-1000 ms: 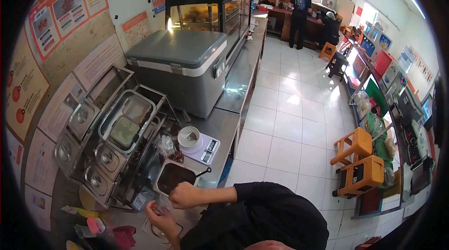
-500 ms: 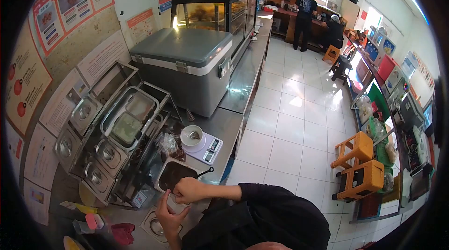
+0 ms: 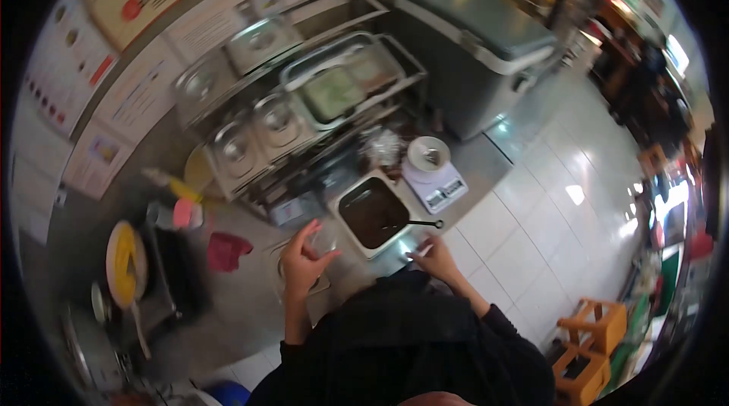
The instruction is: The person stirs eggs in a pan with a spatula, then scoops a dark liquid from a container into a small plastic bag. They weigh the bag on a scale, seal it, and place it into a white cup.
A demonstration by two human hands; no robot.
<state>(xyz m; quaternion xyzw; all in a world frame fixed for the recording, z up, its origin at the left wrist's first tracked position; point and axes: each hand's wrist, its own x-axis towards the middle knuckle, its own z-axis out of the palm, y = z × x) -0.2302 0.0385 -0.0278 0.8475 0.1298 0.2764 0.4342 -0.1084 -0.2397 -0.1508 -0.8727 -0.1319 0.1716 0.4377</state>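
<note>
My left hand (image 3: 304,260) is curled, thumb and fingers closed round a small clear plastic cup (image 3: 325,239), whose outline is blurred. It is just left of a steel pan (image 3: 355,237) of dark brown sauce (image 3: 372,214). A ladle's black handle (image 3: 425,223) sticks out over the pan's right rim. Below that handle, my right hand (image 3: 434,260) has its fingertips pinched together; a pale bit shows there, too blurred to name. Beneath my left hand lies a steel lid (image 3: 319,283), partly covered by the hand.
Behind the pan stand a kitchen scale (image 3: 439,187) bearing a white bowl (image 3: 427,146), and a rack of lidded steel pans (image 3: 277,121). A grey cooler box (image 3: 463,49) is at the back. Leftward are a red cloth (image 3: 228,251) and a frying pan (image 3: 114,292).
My hands, together at the pan's front edge before, are now apart, the right one moved rightward. The camera view has turned left and down, with some blur.
</note>
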